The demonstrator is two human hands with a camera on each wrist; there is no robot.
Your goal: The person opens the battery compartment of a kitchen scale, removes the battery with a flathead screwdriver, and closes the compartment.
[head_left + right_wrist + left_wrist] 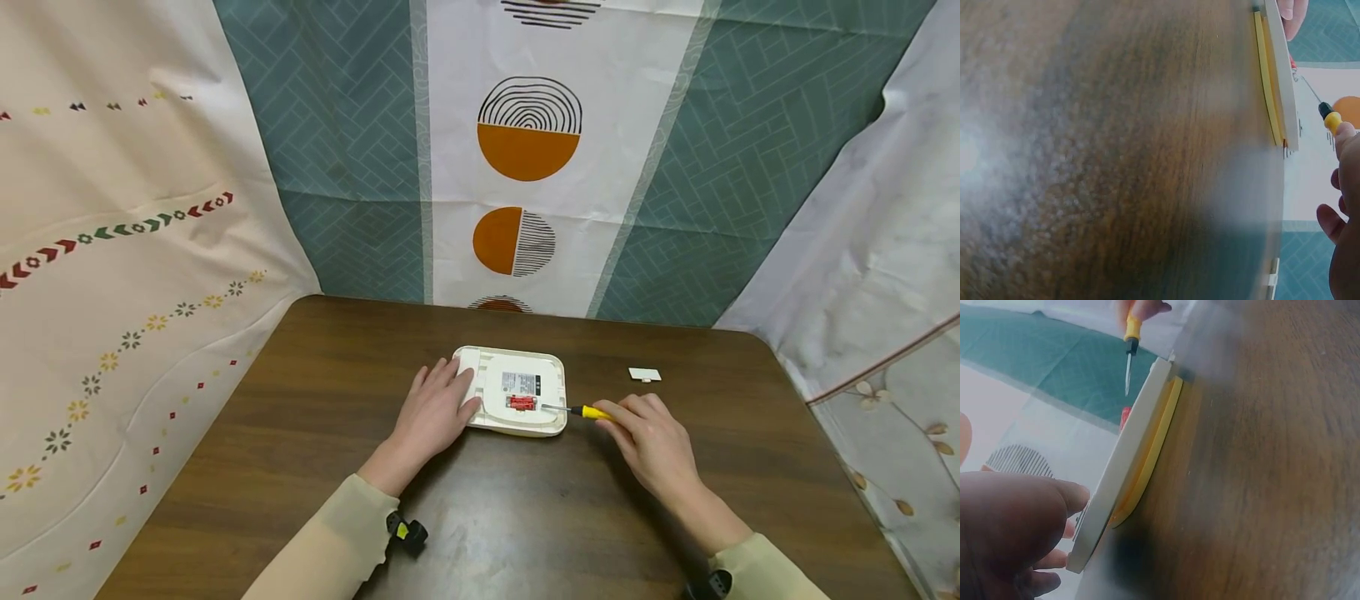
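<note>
A white device with rounded corners [551,367] lies with its label and battery bay facing up. A red battery [521,402] sits in the bay. My left hand [437,406] rests on the device's left end, fingers extended over it, thumb at the near side. From the right, my right hand [647,433] pinches the yellow handle of a screwdriver [588,412]. Its thin metal shaft points left, over the device, with the tip close to the battery's right end. In the left wrist view, the screwdriver [1131,339] slants down towards the battery [1125,417].
A small white battery cover [645,375] lies on the brown wooden table [510,517], right of the device. Patterned cloths [360,150] hang behind the table and at both sides. A yellow layer [1159,447] shows under the device.
</note>
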